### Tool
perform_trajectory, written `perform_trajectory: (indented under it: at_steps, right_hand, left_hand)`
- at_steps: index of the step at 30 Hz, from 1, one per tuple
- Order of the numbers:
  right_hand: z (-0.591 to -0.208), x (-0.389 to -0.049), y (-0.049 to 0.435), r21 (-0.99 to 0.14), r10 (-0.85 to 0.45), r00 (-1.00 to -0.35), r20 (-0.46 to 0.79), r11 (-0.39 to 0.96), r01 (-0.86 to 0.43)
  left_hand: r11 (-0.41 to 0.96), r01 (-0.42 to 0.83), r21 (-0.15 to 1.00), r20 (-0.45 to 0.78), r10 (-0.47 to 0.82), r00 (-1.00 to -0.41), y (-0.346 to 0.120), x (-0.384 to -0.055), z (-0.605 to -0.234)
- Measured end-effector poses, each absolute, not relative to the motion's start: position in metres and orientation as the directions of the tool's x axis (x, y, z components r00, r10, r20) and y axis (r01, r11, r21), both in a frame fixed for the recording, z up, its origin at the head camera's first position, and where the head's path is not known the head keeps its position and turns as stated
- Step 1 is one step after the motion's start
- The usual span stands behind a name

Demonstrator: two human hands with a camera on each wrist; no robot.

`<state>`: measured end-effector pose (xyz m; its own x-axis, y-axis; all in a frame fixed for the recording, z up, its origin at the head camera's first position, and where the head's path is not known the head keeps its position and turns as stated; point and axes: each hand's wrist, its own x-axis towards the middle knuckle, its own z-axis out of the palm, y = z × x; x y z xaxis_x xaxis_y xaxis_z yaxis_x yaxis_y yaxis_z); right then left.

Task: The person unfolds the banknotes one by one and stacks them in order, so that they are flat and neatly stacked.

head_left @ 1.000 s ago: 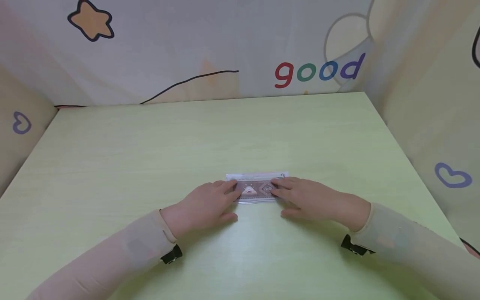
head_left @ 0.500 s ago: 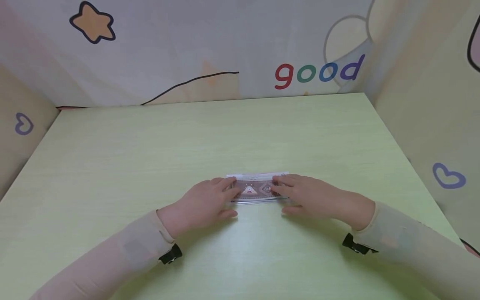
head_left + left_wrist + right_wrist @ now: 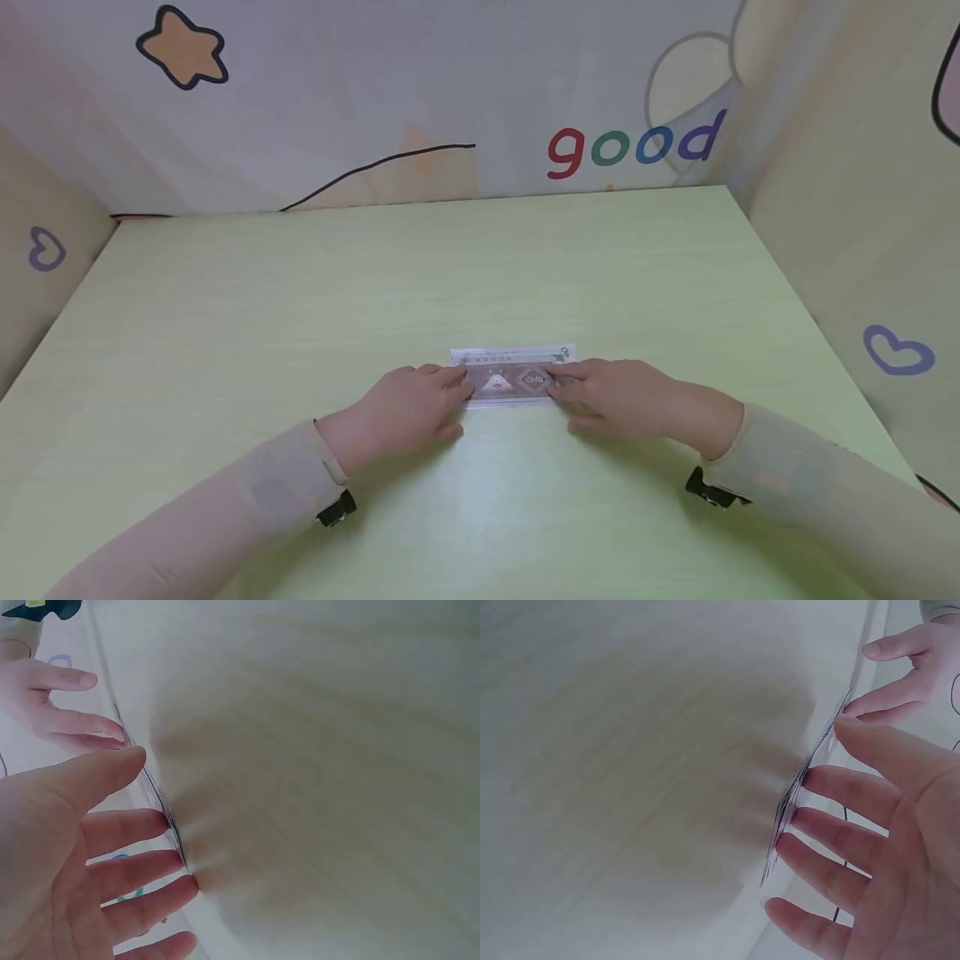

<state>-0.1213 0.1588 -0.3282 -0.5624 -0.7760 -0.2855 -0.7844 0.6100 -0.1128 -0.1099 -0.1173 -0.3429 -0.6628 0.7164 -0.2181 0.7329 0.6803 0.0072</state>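
Note:
A flat plastic packet [image 3: 510, 382] with a brown printed band, a white triangular cartoon face and a diamond emblem lies on the table in the head view. My left hand [image 3: 408, 408] rests its fingertips on the packet's left end, and my right hand [image 3: 626, 400] touches its right end. Both hands have fairly straight, spread fingers, with the thumbs off the packet on the near side. In the left wrist view the packet's thin edge [image 3: 174, 832] shows under the left fingertips. Several thin layers show along the packet's edge [image 3: 784, 806] in the right wrist view.
The pale green tabletop [image 3: 360, 283] spreads out around the hands. A printed curtain [image 3: 337, 100] with a star and the word "good" closes off the back, and similar curtains [image 3: 847, 250] stand at the sides.
The packet's white upper strip and emblem show more plainly as the fingers have shifted slightly outward. The packet stays in about the same place and looks flatter.

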Motion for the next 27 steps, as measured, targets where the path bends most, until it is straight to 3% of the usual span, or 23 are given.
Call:
perform_trajectory:
  at_steps: [10, 16, 27]
  right_hand:
    - [-0.332, -0.12, 0.162, -0.114, -0.772, -0.566, -0.29, 0.615, -0.78]
    - [-0.333, -0.123, 0.162, -0.174, -0.794, -0.559, -0.239, 0.601, -0.78]
    - [-0.336, -0.129, 0.161, -0.211, -0.773, -0.598, -0.21, 0.634, -0.744]
  left_hand:
    - [0.69, 0.723, 0.029, -0.19, 0.714, -0.674, -0.119, -0.107, -0.345]
    - [0.681, 0.729, 0.071, -0.111, 0.732, -0.673, -0.117, -0.111, -0.35]
    - [0.7, 0.704, 0.124, -0.066, 0.713, -0.698, -0.107, -0.119, -0.352]
